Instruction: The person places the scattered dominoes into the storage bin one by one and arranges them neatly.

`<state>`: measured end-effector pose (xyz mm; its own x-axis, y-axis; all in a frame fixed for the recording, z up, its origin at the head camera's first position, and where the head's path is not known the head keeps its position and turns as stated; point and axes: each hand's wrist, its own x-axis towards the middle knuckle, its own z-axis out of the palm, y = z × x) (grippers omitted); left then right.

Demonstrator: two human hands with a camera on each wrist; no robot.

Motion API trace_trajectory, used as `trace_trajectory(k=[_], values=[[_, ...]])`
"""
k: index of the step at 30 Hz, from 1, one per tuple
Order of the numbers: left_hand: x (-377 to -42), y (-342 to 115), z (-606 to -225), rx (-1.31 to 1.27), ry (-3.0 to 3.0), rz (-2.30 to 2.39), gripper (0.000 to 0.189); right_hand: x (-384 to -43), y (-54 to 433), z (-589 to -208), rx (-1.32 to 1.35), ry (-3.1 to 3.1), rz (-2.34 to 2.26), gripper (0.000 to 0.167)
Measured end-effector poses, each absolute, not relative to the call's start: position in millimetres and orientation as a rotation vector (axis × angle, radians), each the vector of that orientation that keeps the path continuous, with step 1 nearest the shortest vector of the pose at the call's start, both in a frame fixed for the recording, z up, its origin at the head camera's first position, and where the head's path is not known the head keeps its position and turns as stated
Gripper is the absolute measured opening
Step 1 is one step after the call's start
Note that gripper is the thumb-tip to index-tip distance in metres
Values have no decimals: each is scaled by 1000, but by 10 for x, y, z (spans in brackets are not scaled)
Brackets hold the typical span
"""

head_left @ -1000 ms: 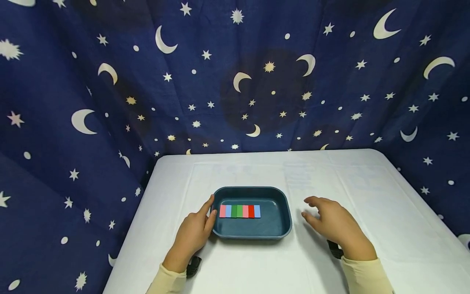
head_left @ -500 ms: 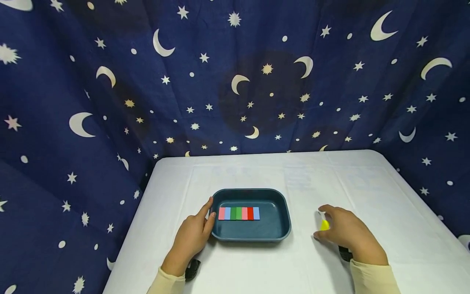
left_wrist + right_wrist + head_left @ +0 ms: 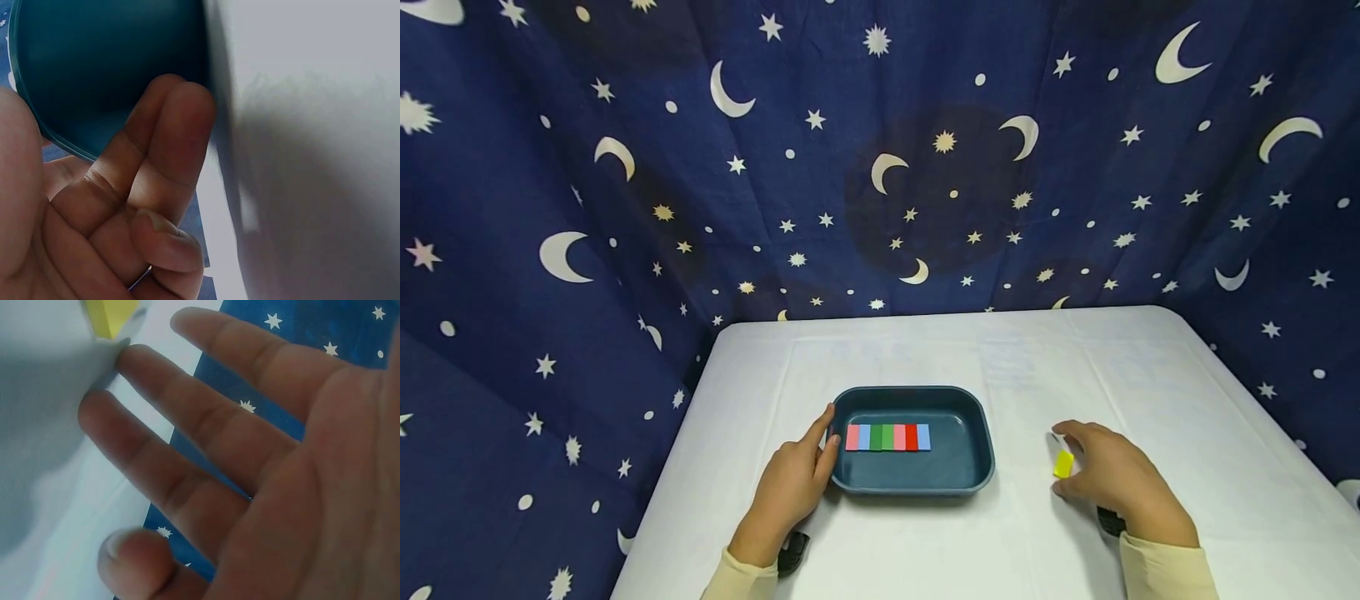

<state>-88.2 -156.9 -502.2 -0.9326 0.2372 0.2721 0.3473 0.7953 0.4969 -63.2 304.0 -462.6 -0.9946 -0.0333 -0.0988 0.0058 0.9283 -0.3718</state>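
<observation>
My left hand (image 3: 793,479) holds the left end of a dark teal tray (image 3: 917,490), its thumb over the rim. In the left wrist view two fingers (image 3: 181,119) lie against the tray's outer wall. A row of pink, light blue, green and red tiles (image 3: 887,437) sits flat inside, toward the left. My right hand (image 3: 1112,471) is low over the table, right of the tray, fingers spread. Between its thumb and index finger lies a yellow block (image 3: 1063,464), close to the thumb tip and apart from the index tip. The right wrist view shows the block (image 3: 111,315) beyond the fingertips.
A white cloth covers the table (image 3: 925,550). Behind it and along both sides hangs a dark blue curtain (image 3: 880,250) with moons and stars. Black wrist bands (image 3: 793,552) show under both wrists.
My right hand has moved right and slightly nearer, away from the tray. The yellow block, first hidden, now shows between thumb and index finger. My left hand stays on the tray.
</observation>
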Motion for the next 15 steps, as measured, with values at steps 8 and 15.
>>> trace_trajectory(k=[8,15], values=[[-885,-1572,-5028,-462,-2793,-836,56,-620,3076,-4670,-45,3021,-593,86],[-879,-1569,-5013,-460,-2791,-830,56,-643,3102,-4701,-52,3000,-634,82]])
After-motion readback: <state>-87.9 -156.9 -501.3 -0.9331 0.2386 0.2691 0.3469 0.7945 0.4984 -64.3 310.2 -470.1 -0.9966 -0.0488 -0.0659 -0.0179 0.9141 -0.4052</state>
